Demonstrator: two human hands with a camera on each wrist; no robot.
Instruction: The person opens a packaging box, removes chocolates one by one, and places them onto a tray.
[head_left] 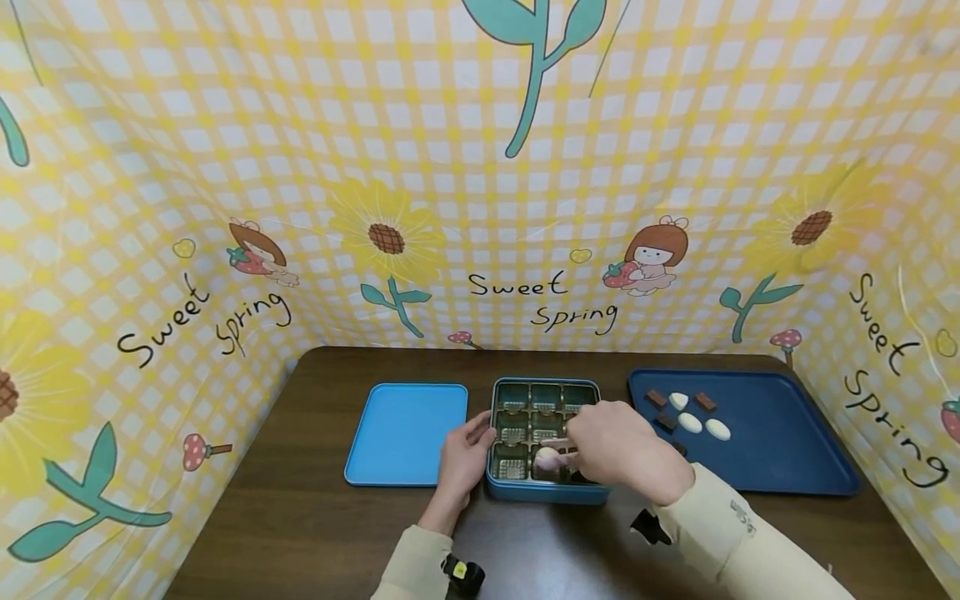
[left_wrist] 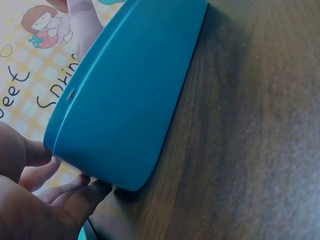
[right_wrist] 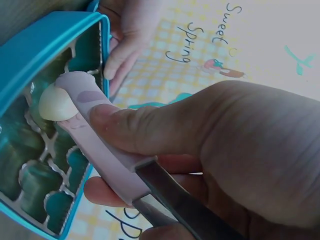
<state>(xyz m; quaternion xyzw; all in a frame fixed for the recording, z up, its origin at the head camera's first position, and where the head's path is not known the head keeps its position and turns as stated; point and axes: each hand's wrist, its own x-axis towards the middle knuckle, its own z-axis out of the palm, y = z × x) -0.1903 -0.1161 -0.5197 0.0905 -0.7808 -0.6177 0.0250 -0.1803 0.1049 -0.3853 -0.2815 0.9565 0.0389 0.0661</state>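
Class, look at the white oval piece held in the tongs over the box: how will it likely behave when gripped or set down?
The white oval piece looks smooth and rounded, so it may slip between the tongs. Its domed shape suggests it might rock or roll on a flat surface, less so inside a compartment of the box. It seems small and probably light; the right hand lifts it easily.

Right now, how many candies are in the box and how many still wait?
Nearly all cups of the teal box look empty. In hand: the right hand grips pink-tipped tongs pinching one white candy over a front cup, while the left hand touches the box's side. Left: white and brown pieces on the dark blue tray.
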